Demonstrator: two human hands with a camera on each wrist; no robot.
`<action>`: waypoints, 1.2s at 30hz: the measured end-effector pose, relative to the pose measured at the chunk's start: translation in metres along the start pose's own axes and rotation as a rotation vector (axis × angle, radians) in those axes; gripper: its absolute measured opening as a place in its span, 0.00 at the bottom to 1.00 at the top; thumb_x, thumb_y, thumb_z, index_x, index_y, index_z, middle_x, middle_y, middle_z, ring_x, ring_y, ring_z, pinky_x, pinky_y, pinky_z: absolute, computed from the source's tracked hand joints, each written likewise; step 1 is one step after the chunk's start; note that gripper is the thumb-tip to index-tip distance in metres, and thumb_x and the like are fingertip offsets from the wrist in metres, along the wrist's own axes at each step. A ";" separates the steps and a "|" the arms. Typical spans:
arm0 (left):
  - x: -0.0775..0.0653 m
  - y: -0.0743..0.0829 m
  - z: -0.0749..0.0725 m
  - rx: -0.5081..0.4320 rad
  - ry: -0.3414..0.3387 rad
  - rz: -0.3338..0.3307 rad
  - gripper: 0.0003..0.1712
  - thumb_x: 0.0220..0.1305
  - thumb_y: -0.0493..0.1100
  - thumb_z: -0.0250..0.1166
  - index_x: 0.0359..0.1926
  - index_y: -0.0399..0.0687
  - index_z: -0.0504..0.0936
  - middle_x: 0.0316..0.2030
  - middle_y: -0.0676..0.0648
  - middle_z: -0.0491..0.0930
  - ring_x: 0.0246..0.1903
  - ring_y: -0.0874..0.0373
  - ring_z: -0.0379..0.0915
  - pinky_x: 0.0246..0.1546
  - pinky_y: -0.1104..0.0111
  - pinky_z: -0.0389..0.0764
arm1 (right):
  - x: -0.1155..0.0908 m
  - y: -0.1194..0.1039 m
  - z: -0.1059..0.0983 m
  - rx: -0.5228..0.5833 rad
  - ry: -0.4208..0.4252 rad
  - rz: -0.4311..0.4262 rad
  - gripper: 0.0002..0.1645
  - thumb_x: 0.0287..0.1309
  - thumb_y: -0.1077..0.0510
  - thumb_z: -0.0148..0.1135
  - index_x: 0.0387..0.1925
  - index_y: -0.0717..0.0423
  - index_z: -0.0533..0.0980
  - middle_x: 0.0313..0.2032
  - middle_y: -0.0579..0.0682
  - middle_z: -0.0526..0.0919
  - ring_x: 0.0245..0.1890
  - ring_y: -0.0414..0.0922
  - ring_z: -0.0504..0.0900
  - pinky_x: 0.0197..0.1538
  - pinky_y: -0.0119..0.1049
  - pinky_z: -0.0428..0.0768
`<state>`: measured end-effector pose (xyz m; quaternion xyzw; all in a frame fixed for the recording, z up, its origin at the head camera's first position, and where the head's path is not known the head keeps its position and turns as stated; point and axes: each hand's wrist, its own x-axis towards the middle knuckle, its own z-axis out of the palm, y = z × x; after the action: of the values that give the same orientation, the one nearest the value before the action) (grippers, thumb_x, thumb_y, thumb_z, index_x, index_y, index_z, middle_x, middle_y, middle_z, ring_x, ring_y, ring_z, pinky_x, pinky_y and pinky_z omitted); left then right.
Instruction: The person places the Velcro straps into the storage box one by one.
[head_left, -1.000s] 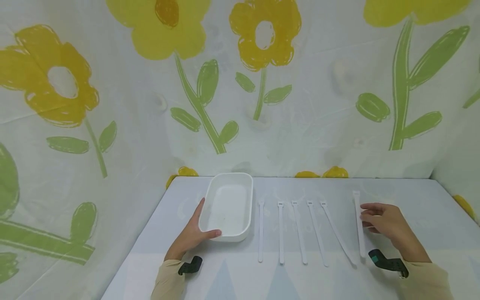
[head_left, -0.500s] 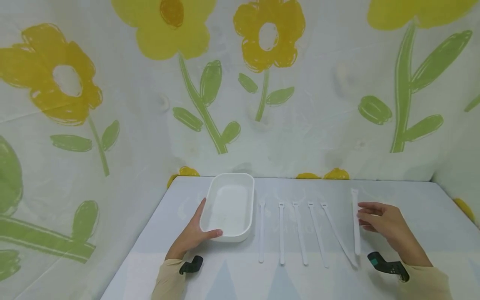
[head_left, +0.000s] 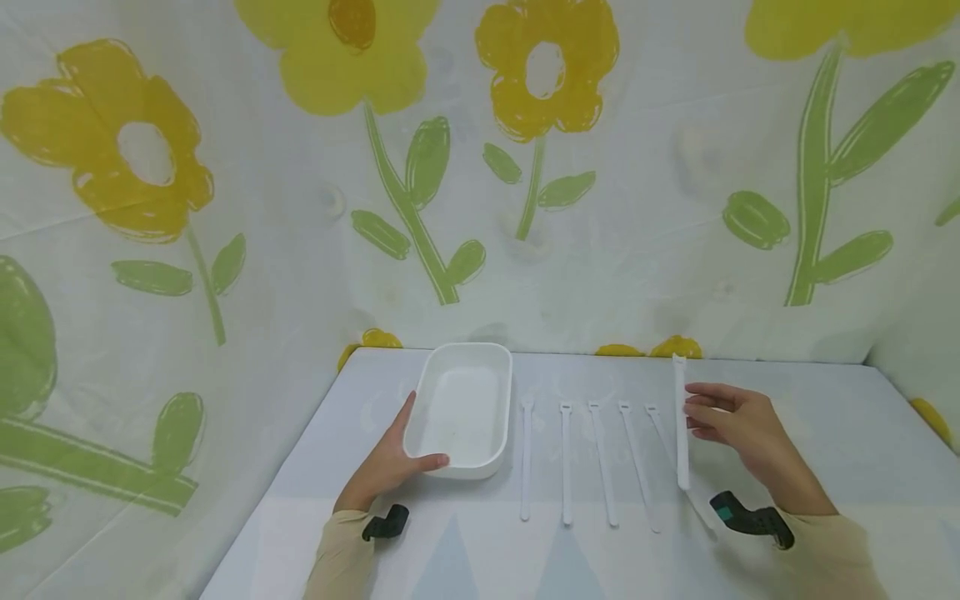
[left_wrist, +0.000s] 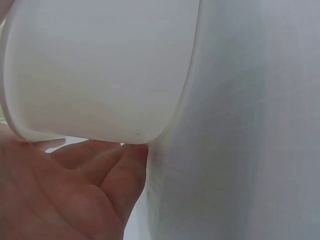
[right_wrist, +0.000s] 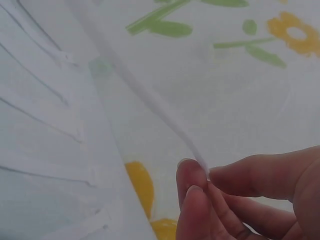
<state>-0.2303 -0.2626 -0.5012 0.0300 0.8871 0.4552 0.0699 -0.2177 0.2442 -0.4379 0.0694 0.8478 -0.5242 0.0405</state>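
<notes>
My right hand (head_left: 738, 423) pinches a long white cable tie (head_left: 682, 429) between thumb and fingers, holding it nearly upright above the table. In the right wrist view the thumb and fingertips grip one edge of the cable tie (right_wrist: 145, 95). On the left, my left hand (head_left: 386, 467) holds a white rectangular container (head_left: 480, 472) at its near left corner, thumb over the rim. Fingers (left_wrist: 125, 175) press against the outside of that container in the left wrist view. Nothing is visible inside it.
Several more cable ties (head_left: 566, 467) lie in a spread row between the container and my right hand, slotted heads pointing away. The rightmost one is partly covered by the held tie. A flower-printed curtain (head_left: 622, 275) rises behind the pale table (head_left: 810, 383).
My right hand has lifted its cable tie and carried it left, now over the rightmost lying one. The left hand and container have stayed in place.
</notes>
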 end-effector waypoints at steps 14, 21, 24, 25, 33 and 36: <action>0.000 0.000 0.000 0.019 0.000 0.005 0.76 0.48 0.63 0.81 0.84 0.63 0.36 0.84 0.44 0.43 0.82 0.39 0.43 0.76 0.36 0.55 | 0.010 -0.043 0.025 0.099 -0.037 -0.126 0.34 0.72 0.53 0.62 0.71 0.67 0.68 0.50 0.55 0.83 0.37 0.32 0.86 0.44 0.29 0.87; -0.001 -0.001 0.000 0.023 -0.004 0.011 0.76 0.49 0.63 0.81 0.84 0.63 0.36 0.84 0.44 0.42 0.82 0.38 0.42 0.76 0.36 0.55 | 0.014 -0.056 0.038 0.153 -0.059 -0.132 0.33 0.72 0.55 0.63 0.71 0.68 0.68 0.48 0.52 0.83 0.37 0.33 0.86 0.45 0.27 0.87; -0.001 -0.001 -0.001 0.019 0.000 0.010 0.76 0.48 0.63 0.81 0.84 0.63 0.36 0.84 0.44 0.42 0.82 0.39 0.42 0.76 0.36 0.55 | 0.017 -0.063 0.044 0.178 -0.068 -0.139 0.32 0.71 0.56 0.63 0.70 0.69 0.69 0.45 0.49 0.83 0.36 0.34 0.86 0.44 0.28 0.87; 0.000 -0.001 -0.001 0.014 0.001 0.010 0.76 0.48 0.63 0.81 0.84 0.63 0.36 0.84 0.44 0.42 0.82 0.39 0.42 0.76 0.36 0.55 | 0.017 -0.066 0.046 0.186 -0.070 -0.139 0.32 0.71 0.57 0.63 0.70 0.69 0.69 0.44 0.48 0.83 0.36 0.34 0.86 0.44 0.28 0.87; 0.000 -0.003 0.000 -0.001 -0.006 0.022 0.77 0.48 0.62 0.81 0.84 0.61 0.36 0.84 0.44 0.41 0.82 0.39 0.42 0.77 0.36 0.53 | 0.020 -0.078 0.064 0.229 -0.105 -0.127 0.31 0.71 0.57 0.63 0.69 0.68 0.69 0.45 0.49 0.84 0.37 0.36 0.86 0.46 0.29 0.87; 0.000 -0.004 0.001 0.008 -0.001 0.018 0.76 0.49 0.62 0.81 0.84 0.62 0.36 0.84 0.45 0.40 0.82 0.39 0.41 0.77 0.36 0.53 | 0.023 -0.082 0.070 0.245 -0.116 -0.128 0.30 0.71 0.57 0.63 0.69 0.67 0.70 0.46 0.50 0.84 0.38 0.36 0.87 0.46 0.29 0.87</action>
<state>-0.2305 -0.2642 -0.5044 0.0382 0.8885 0.4524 0.0661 -0.2538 0.1469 -0.3998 -0.0106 0.7763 -0.6285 0.0471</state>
